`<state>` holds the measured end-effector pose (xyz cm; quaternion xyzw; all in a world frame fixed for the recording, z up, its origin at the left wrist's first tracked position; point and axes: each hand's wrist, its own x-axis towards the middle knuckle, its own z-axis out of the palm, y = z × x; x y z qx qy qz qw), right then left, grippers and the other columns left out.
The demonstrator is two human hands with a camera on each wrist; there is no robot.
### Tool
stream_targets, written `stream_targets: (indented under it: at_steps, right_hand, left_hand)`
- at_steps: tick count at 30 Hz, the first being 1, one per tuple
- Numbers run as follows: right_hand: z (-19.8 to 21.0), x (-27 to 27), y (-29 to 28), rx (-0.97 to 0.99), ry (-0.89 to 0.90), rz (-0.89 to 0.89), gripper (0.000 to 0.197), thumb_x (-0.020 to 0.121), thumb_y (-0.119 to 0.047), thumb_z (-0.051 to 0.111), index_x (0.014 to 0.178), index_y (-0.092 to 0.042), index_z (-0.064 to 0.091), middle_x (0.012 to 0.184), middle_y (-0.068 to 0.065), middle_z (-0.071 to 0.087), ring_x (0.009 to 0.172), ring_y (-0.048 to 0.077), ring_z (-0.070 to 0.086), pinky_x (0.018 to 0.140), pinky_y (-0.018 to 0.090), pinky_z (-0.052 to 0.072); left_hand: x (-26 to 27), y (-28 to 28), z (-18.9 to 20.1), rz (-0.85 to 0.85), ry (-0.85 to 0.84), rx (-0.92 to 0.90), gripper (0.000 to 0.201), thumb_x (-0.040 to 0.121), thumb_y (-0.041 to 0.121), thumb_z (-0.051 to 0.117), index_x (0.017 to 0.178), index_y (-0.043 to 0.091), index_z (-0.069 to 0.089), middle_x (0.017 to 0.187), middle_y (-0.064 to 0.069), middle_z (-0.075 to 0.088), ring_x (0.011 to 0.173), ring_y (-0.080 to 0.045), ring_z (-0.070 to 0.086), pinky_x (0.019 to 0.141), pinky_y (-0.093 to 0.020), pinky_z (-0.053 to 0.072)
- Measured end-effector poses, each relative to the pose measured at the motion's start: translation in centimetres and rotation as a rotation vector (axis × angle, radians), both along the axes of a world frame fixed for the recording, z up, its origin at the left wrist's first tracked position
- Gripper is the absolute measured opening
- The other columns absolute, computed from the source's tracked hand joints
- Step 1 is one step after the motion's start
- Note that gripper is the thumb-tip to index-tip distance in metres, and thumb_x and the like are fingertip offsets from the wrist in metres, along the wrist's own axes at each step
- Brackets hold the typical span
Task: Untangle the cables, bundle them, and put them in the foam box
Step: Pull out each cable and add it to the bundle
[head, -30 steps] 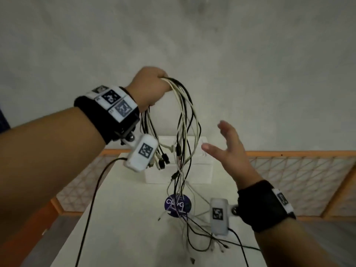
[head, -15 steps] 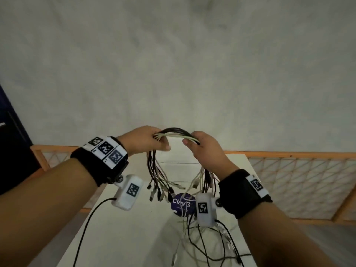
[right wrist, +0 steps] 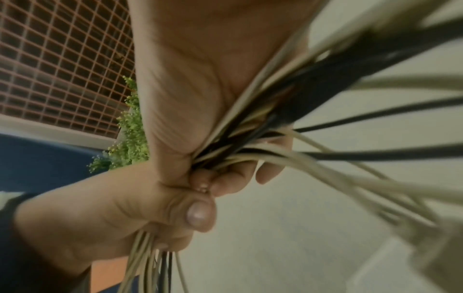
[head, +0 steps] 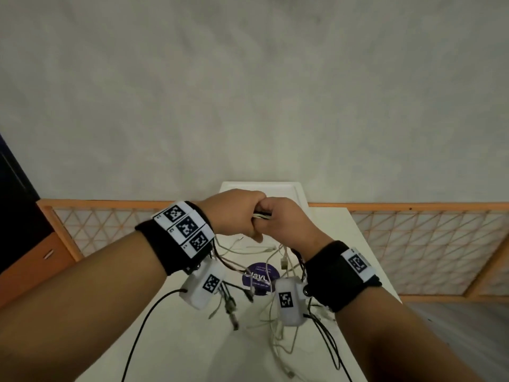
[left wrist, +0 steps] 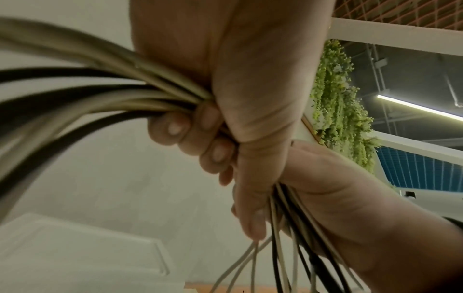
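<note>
Both hands grip one bundle of black and white cables (head: 261, 215) above the white table (head: 176, 351). My left hand (head: 234, 213) and my right hand (head: 278, 219) press knuckle to knuckle, each fisted round the bundle. In the left wrist view, my left hand (left wrist: 225, 99) has its fingers curled round the cables (left wrist: 100, 95), and the right hand (left wrist: 325, 198) grips them just below. The right wrist view shows the same bundle (right wrist: 275, 123) squeezed in my right hand (right wrist: 200, 109). Loose ends with plugs (head: 275, 312) trail onto the table. The white foam box (head: 286, 188) stands behind the hands.
A round purple sticker (head: 260, 277) lies on the table under the hanging cables. An orange lattice railing (head: 413, 244) runs behind and beside the table. A thin black lead (head: 143, 332) from the left wrist camera crosses the table's near left.
The hands have come down from high up to in front of the foam box. The right hand, open a second ago, took hold of the bundle, and both fists now touch.
</note>
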<state>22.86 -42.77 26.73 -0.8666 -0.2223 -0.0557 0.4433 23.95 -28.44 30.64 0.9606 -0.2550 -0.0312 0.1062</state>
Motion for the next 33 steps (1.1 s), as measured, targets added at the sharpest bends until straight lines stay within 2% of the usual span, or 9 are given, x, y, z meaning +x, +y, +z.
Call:
stream_targets:
  at_steps: [3,6,10,16,23,25,28,31,33]
  right_hand:
    - [-1.5,-0.9,-0.3,0.055,-0.009,0.013,0.018,0.073,-0.003,0.062,0.085,-0.016,0.068,0.075,-0.007,0.066,0.068,0.005,0.06,0.063,0.02,0.047]
    - [-3.5,-1.1,-2.1,0.021,0.028,-0.099,0.041,0.07,-0.01,0.068,0.106,-0.022,0.053,0.079,-0.005,0.067,0.064,0.004,0.06,0.059,0.018,0.048]
    - [-7.7,-1.5,-6.0,0.058,0.184,-0.25,0.038,0.074,-0.01,0.068,0.101,-0.022,0.046,0.064,-0.004,0.061,0.045,0.001,0.05,0.046,0.014,0.039]
    - [-16.7,-3.4,-8.7,-0.064,0.22,-0.489,0.023,0.076,-0.015,0.063,0.084,-0.023,0.043,0.065,-0.005,0.057,0.06,0.015,0.055,0.059,0.032,0.044]
    - [-21.3,-5.2,-12.1,-0.15,0.132,-0.611,0.034,0.083,-0.033,0.069,0.073,-0.026,0.037,0.056,-0.002,0.055,0.056,0.023,0.054,0.048,0.029,0.033]
    - [-22.3,-5.4,-13.3,-0.324,0.149,-0.628,0.028,0.083,-0.035,0.065,0.078,-0.026,0.039,0.068,0.0,0.064,0.072,0.027,0.063,0.055,0.031,0.033]
    - [-24.8,-6.8,-16.0,-0.691,0.416,-0.593,0.018,0.083,-0.043,0.049,0.095,-0.031,0.043,0.101,-0.002,0.065,0.098,0.021,0.061,0.075,0.03,0.043]
    - [-25.4,-7.3,-18.0,-0.745,0.611,-0.544,0.02,0.082,-0.048,0.049,0.097,-0.035,0.043,0.111,-0.008,0.058,0.106,0.014,0.056,0.085,0.03,0.045]
    - [-24.1,-5.8,-17.8,-0.716,0.691,-0.471,0.04,0.076,-0.044,0.062,0.11,-0.035,0.043,0.12,-0.007,0.054,0.113,0.017,0.053,0.09,0.033,0.042]
  left_hand:
    - [0.0,-0.8,-0.5,-0.022,0.041,0.097,0.05,0.066,0.033,0.084,0.106,0.017,0.058,0.096,0.005,0.065,0.086,-0.015,0.06,0.068,-0.027,0.045]
    - [0.2,-0.6,-0.1,0.013,-0.04,0.144,0.041,0.072,0.034,0.08,0.106,0.019,0.062,0.091,0.006,0.059,0.083,-0.015,0.055,0.068,-0.027,0.039]
    - [1.1,2.2,1.7,0.163,-0.077,-0.104,0.02,0.078,0.034,0.075,0.079,0.015,0.069,0.071,0.002,0.061,0.067,-0.017,0.056,0.061,-0.028,0.04]
    - [2.3,4.6,6.6,0.392,-0.139,-0.57,0.018,0.083,0.022,0.071,0.073,0.009,0.063,0.052,-0.002,0.045,0.043,-0.014,0.037,0.043,-0.02,0.029]
    - [3.3,4.3,8.3,0.39,-0.025,-0.627,0.018,0.081,0.018,0.074,0.07,0.011,0.062,0.055,-0.005,0.038,0.048,-0.019,0.03,0.049,-0.027,0.026]
    - [3.5,4.1,9.1,0.394,-0.036,-0.678,0.02,0.081,0.019,0.074,0.069,0.012,0.06,0.056,-0.005,0.037,0.048,-0.019,0.029,0.049,-0.027,0.025]
    - [3.6,5.7,11.4,0.44,-0.082,-0.827,0.024,0.082,0.02,0.072,0.066,0.014,0.056,0.056,-0.004,0.034,0.047,-0.018,0.027,0.048,-0.026,0.022]
    - [3.6,7.2,13.0,0.451,-0.091,-0.892,0.027,0.084,0.02,0.071,0.065,0.016,0.052,0.055,-0.002,0.033,0.041,-0.013,0.027,0.042,-0.021,0.021]
    - [3.4,7.2,13.2,0.426,-0.081,-0.915,0.028,0.085,0.017,0.069,0.066,0.016,0.05,0.055,-0.002,0.032,0.038,-0.01,0.025,0.039,-0.019,0.02]
